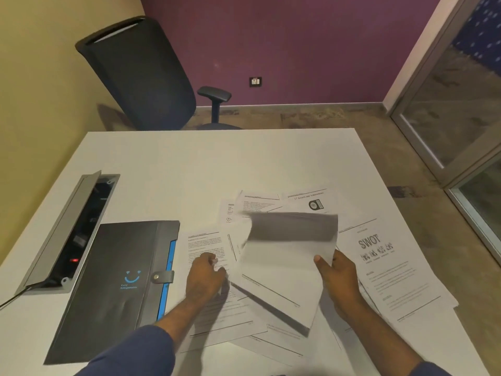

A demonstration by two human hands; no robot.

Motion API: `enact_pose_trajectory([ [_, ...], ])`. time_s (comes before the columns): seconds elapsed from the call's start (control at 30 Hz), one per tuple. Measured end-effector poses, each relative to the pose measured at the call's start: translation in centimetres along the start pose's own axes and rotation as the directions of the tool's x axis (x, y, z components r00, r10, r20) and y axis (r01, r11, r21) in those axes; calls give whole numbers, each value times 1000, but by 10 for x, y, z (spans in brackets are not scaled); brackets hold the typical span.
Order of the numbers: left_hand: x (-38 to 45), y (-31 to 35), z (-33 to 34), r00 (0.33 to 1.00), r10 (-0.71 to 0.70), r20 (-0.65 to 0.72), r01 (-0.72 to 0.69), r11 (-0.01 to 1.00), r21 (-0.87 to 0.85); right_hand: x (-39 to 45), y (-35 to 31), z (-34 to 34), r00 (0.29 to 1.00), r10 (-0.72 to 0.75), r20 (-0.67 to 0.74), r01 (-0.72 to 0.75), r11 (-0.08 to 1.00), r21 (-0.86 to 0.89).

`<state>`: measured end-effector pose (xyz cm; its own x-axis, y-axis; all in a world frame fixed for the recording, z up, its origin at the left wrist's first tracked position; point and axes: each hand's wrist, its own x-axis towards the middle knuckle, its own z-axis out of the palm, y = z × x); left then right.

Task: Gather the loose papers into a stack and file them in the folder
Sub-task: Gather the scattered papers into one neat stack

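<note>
Several loose printed papers lie scattered over the white table (168, 169), among them a SWOT sheet (379, 256) at the right and an awards sheet (311, 202) further back. My right hand (339, 278) grips a blurred sheet (284, 261) by its right edge, lifted off the pile with its top curling over. My left hand (206, 275) rests with bent fingers on a text sheet (206, 245) lying flat to the left of the lifted one. A black folder (116, 278) with a blue spine and snap strap lies shut on the table to the left of the papers.
An open grey cable box (67, 232) is set into the table left of the folder, with a cord leaving at the front left. A black office chair (141, 74) stands behind the table. A glass door (455, 104) is at the right.
</note>
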<state>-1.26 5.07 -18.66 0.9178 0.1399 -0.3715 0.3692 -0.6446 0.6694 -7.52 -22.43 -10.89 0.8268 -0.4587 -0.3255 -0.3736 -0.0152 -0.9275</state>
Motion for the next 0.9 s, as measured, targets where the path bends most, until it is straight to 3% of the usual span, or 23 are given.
enact_pose_trajectory([
  [0.13, 3, 4, 9, 999, 30, -18, -27, 992, 122, 7, 15, -14, 994, 89, -59, -90, 996, -16],
  [0.33, 29, 36, 15, 965, 241, 107, -263, 906, 332, 3, 33, -31, 969, 186, -161, -177, 982, 70],
  [0.53, 70, 81, 22, 911, 349, 221, -413, 799, 438, 4, 47, -45, 940, 272, -207, -253, 961, 112],
  [0.67, 91, 99, 40, 910, 325, 258, -401, 846, 350, 8, 51, -57, 920, 307, -241, -283, 950, 130],
  [0.73, 98, 105, 48, 913, 312, 261, -395, 834, 385, 10, 51, -62, 920, 293, -259, -273, 955, 112],
  [0.9, 91, 102, 63, 930, 240, 278, -367, 637, 678, 13, 46, -71, 912, 301, -279, -284, 954, 101],
])
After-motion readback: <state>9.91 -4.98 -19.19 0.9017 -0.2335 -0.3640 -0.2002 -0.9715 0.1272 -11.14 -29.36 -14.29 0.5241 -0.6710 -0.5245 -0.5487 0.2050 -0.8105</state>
